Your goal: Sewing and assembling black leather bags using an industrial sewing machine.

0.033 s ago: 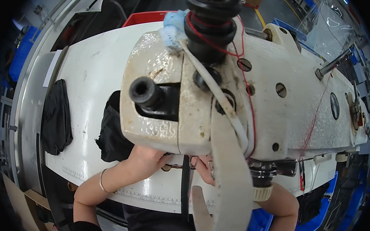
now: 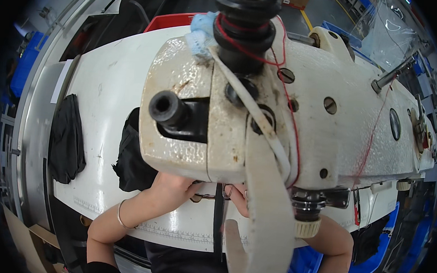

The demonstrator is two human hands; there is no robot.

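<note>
A cream-coloured sewing machine head (image 2: 182, 69) hides much of my hands. At its lower left edge my left hand (image 2: 172, 191) is curled, fingertips out of sight under the machine; what it grips cannot be made out. My right hand (image 2: 240, 200) shows only some bent fingers, close together, behind a pale curved band (image 2: 268, 214). Between the hands a narrow black strap (image 2: 218, 221) runs down over the table's front edge. Small metal parts (image 2: 210, 196) lie beside the fingers. Black cloth (image 2: 132, 156) bulges out left of the machine, beyond my left hand.
A folded black cloth (image 2: 68, 140) lies on the white table (image 2: 106, 84) at the far left. Red thread (image 2: 292, 121) hangs down the machine. A ruler strip (image 2: 172, 234) follows the front edge. Blue bins (image 2: 303, 267) stand below right; a red-handled tool (image 2: 357, 212) lies at right.
The machine head appears shifted slightly left in the picture, with the pale band. My hands and the black strap hold nearly the same place.
</note>
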